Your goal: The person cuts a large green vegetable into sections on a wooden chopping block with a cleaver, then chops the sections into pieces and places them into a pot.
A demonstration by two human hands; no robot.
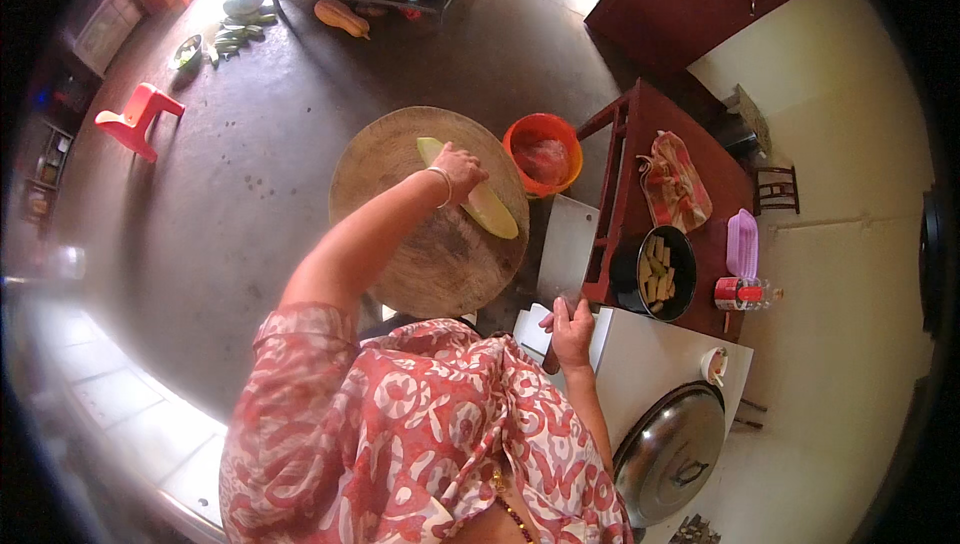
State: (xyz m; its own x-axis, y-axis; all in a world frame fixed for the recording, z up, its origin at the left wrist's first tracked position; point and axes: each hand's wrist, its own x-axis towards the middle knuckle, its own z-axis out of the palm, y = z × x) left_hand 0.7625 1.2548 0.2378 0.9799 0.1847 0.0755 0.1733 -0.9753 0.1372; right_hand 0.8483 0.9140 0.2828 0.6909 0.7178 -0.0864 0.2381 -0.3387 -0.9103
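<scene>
On the round wooden chopping block [420,259] lies a long, pale green piece of gourd or melon [491,215]. My left hand [459,173] rests over its middle, fingers curled on it, with a bangle at the wrist. My right hand [571,330] grips the handle of a broad metal cleaver [568,244], which is held off the block's right side, its blade pointing away from me. An orange plastic basin [541,154] with wet-looking contents stands beyond the block's right edge. A black pot [654,274] of cut pale pieces is to the right of the cleaver.
The dark red table [716,206] bears a patterned cloth [675,180], a purple basket [742,244] and a bottle [742,293]. Near me at right is a large metal lid [671,454] by a small bowl [714,365]. A red stool [139,120] and a squash [341,17] are on the floor.
</scene>
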